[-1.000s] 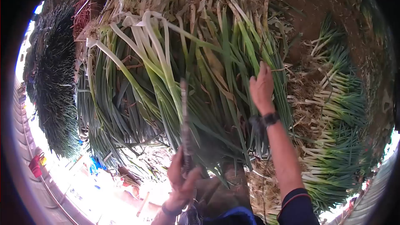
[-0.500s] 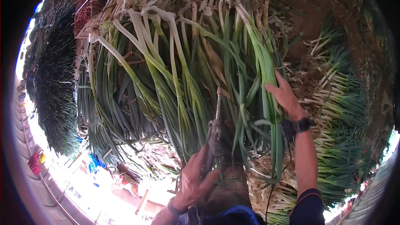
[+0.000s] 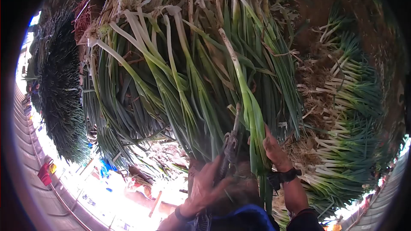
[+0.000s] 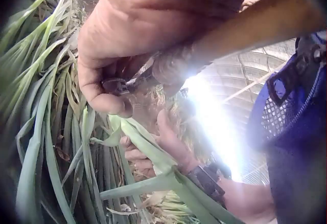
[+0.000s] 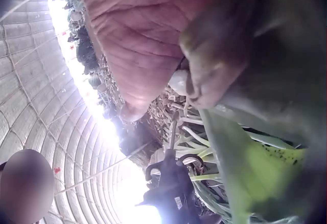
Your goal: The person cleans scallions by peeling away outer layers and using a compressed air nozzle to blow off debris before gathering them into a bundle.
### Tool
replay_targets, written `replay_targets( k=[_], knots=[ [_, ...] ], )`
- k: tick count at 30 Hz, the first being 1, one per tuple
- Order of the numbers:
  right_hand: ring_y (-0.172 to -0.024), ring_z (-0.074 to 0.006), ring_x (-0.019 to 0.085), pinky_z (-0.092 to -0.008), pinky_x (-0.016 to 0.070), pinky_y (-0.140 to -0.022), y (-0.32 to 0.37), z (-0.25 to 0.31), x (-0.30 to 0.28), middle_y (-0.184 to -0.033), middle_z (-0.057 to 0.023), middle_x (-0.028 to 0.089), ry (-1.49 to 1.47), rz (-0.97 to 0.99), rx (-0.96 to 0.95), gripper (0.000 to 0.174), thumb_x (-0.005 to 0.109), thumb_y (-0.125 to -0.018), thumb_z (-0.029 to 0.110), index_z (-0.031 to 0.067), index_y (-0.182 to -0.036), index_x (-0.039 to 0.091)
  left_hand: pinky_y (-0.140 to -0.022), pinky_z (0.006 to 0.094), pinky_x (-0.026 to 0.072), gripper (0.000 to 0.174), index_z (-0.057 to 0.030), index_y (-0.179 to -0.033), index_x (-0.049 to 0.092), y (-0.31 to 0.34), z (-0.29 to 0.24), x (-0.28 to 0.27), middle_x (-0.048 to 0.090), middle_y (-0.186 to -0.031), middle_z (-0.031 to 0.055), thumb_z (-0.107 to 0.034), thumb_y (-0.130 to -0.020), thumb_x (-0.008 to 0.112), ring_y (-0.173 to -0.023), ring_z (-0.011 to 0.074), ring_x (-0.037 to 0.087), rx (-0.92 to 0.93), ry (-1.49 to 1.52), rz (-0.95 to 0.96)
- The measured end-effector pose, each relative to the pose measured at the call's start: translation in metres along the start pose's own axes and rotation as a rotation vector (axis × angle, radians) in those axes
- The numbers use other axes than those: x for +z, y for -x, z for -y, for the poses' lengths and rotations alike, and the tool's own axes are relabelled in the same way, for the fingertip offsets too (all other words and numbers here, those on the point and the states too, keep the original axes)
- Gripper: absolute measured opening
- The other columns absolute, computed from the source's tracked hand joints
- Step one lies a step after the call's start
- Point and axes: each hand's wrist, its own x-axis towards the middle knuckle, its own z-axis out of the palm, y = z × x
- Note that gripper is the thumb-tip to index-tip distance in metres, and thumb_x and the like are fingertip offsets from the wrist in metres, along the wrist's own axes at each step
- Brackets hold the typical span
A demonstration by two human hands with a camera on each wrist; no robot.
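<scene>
Leek [image 3: 252, 109] drawn lower, right hand [image 3: 277, 155] gripping its leaves [image 3: 257, 147], left hand [image 3: 205, 191] seemingly around nozzle gun [image 3: 230, 146]

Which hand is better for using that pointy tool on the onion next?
Probably the left hand: it grips the tool, its tip near the long green onion. The right hand is busy holding that onion.

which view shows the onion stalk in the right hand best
The head view: it shows the onion stalk from pale end to leaves. The left wrist view shows green lengths in the right hand, pale end unseen; the right wrist view, only blurred close leaf.
</scene>
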Motion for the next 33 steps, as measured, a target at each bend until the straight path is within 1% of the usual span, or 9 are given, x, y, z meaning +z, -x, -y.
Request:
replay_targets(
  k=[4, 8, 10, 13, 19, 21, 26, 28, 33],
  knots=[
    [-0.096, -0.0158, 0.062, -0.0319, 0.0542, -0.083, 0.006, -0.039, -0.012, -0.112, -0.0078, 0.064, 0.066, 0.013, 0.009, 0.109, 0.044, -0.087, 0.085, 0.0066, -0.16, 0.025, -0.083, 0.0455, 0.0522, 0.073, 0.0044, -0.149, 0.043, -0.008, -0.002, 0.009, 0.064, -0.108, 0.0267, -0.028, -0.09, 0.074, -0.094, 0.04, 0.066, -0.08, -0.012, 0.067],
    [-0.103, -0.0158, 0.061, -0.0332, 0.0525, -0.089, 0.013, -0.027, -0.015, -0.119, -0.0085, 0.063, 0.017, 0.101, 0.023, 0.106, 0.04, -0.09, 0.084, 0.0057, -0.159, 0.026, -0.086, 0.0467, 0.0517, 0.071, 0.0081, -0.146, 0.044, -0.036, -0.019, 0.007, 0.063, -0.108, 0.0289, -0.027, -0.091, 0.072, -0.097, 0.0419, 0.065, -0.173, 0.013, 0.072],
    [-0.141, -0.0229, 0.039, -0.0385, 0.0328, -0.116, 0.013, -0.025, -0.016, -0.157, -0.014, 0.04, -0.032, 0.206, 0.044, 0.11, 0.041, -0.091, 0.083, 0.003, -0.163, 0.016, -0.085, 0.0468, 0.0516, 0.07, 0.0083, -0.145, 0.045, -0.057, -0.012, 0.013, 0.063, -0.106, 0.029, -0.027, -0.091, 0.072, -0.096, 0.0423, 0.065, -0.133, -0.003, 0.005],
    [-0.143, -0.0231, 0.036, -0.0385, 0.0314, -0.117, 0.013, -0.007, -0.012, -0.158, -0.0138, 0.037, 0.054, 0.175, 0.01, 0.11, 0.043, -0.092, 0.082, 0.0028, -0.163, 0.016, -0.081, 0.0456, 0.0514, 0.063, 0.0069, -0.14, 0.052, -0.1, 0.01, 0.021, 0.065, -0.1, 0.0269, -0.026, -0.09, 0.071, -0.09, 0.0409, 0.065, -0.014, -0.066, -0.131],
    [-0.143, -0.0233, 0.035, -0.0374, 0.031, -0.116, 0.013, -0.003, -0.013, -0.16, -0.0143, 0.035, 0.063, 0.172, -0.021, 0.106, 0.047, -0.094, 0.078, 0.0029, -0.163, 0.016, -0.075, 0.0431, 0.0504, 0.045, 0.0047, -0.121, 0.062, -0.185, -0.008, -0.003, 0.065, -0.088, 0.0222, -0.026, -0.089, 0.071, -0.081, 0.0343, 0.067, -0.045, 0.034, -0.225],
    [-0.143, -0.0235, 0.035, -0.0378, 0.0308, -0.116, 0.013, -0.002, -0.016, -0.159, -0.0143, 0.036, 0.078, 0.174, -0.004, 0.105, 0.048, -0.095, 0.076, 0.003, -0.163, 0.015, -0.077, 0.035, 0.0507, 0.053, 0.0089, -0.132, 0.058, -0.196, -0.02, -0.013, 0.069, -0.092, 0.02, -0.024, -0.092, 0.068, -0.08, 0.0193, 0.062, -0.147, 0.016, -0.089],
    [-0.135, -0.0247, 0.043, -0.0396, 0.0377, -0.111, 0.013, -0.005, -0.027, -0.155, -0.0152, 0.038, 0.092, 0.203, 0.103, 0.104, 0.05, -0.097, 0.072, 0.0036, -0.164, 0.012, -0.075, 0.0364, 0.0502, 0.05, 0.008, -0.128, 0.06, -0.186, -0.029, -0.012, 0.067, -0.088, 0.0182, -0.025, -0.091, 0.067, -0.077, 0.0211, 0.061, -0.057, -0.107, -0.071],
    [-0.121, -0.0237, 0.053, -0.0384, 0.0467, -0.101, 0.01, -0.006, -0.025, -0.149, -0.015, 0.043, 0.124, 0.171, 0.019, 0.105, 0.052, -0.096, 0.071, 0.0038, -0.165, 0.007, -0.074, 0.0367, 0.0498, 0.049, 0.0078, -0.126, 0.061, -0.182, -0.028, -0.01, 0.067, -0.086, 0.0175, -0.026, -0.091, 0.067, -0.076, 0.0214, 0.061, -0.002, -0.13, -0.085],
    [-0.115, -0.023, 0.057, -0.0389, 0.051, -0.096, 0.011, 0.017, -0.016, -0.143, -0.0148, 0.046, -0.018, 0.171, -0.013, 0.108, 0.058, -0.095, 0.067, 0.0051, -0.165, 0.003, -0.073, 0.0394, 0.0492, 0.039, 0.0058, -0.114, 0.063, -0.2, -0.022, -0.015, 0.066, -0.082, 0.0146, -0.027, -0.092, 0.066, -0.074, 0.0224, 0.061, 0.0, -0.237, -0.164]
  ],
)
